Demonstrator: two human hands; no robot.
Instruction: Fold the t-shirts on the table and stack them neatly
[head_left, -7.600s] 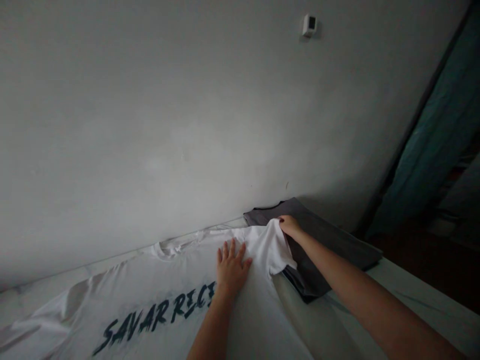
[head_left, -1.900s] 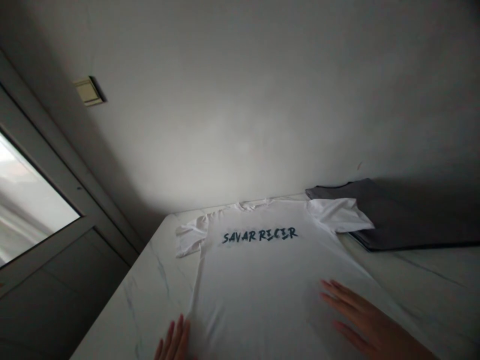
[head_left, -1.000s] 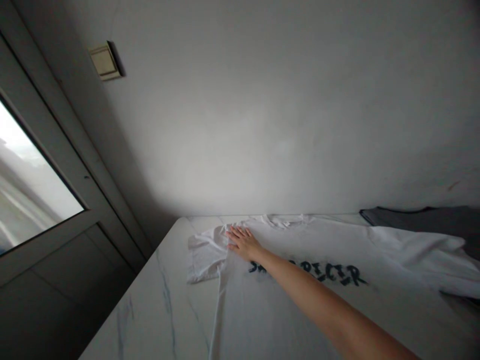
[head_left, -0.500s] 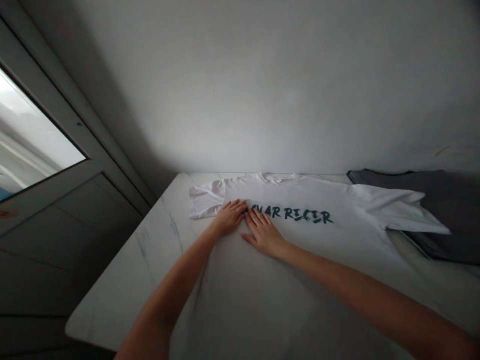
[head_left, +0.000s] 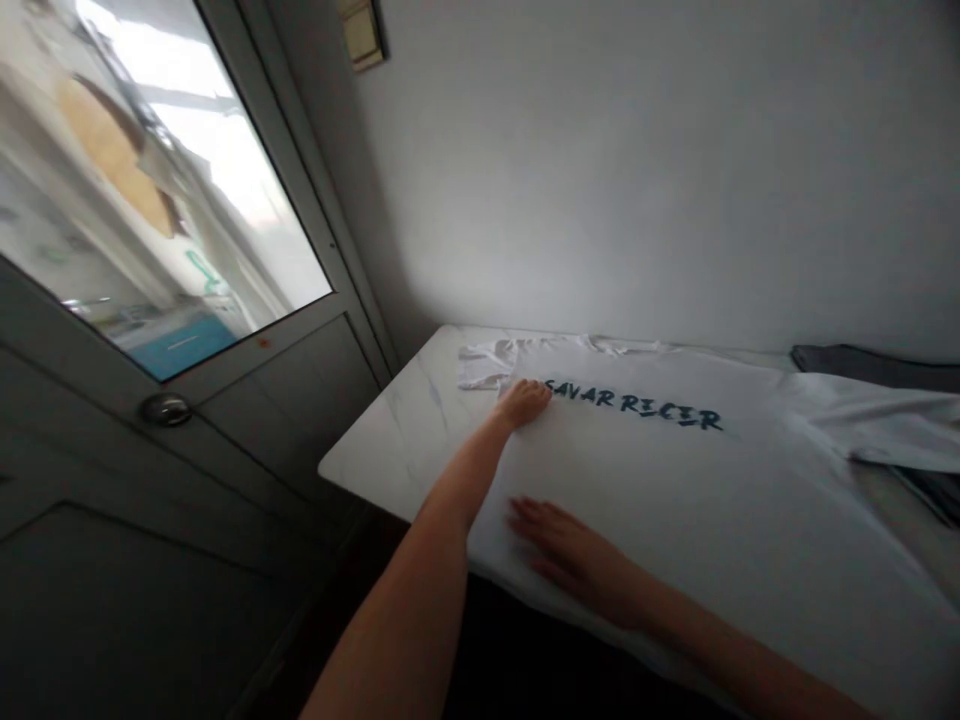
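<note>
A white T-shirt [head_left: 637, 480] with dark lettering across its chest lies spread over a table, its neckline towards the wall. At the left end of the lettering, my left hand [head_left: 525, 402] rests on the cloth, its fingers bent and bunched against it. My right hand [head_left: 570, 548] is lower on the shirt, near the table's front edge. It is blurred, with fingers stretched out and palm down over the fabric. The left sleeve [head_left: 484, 365] lies creased beyond my left hand.
Dark grey folded cloth [head_left: 877, 365] lies at the right, partly under the shirt's other sleeve. The marble-patterned table [head_left: 409, 425] shows its rounded corner at left. A grey door [head_left: 300, 370] with a glass pane and round knob [head_left: 165, 409] stands left; a wall rises behind.
My right hand has slid down the shirt towards the front edge, away from my left hand. My left hand stays by the lettering, its fingers now more bent. The view has turned left.
</note>
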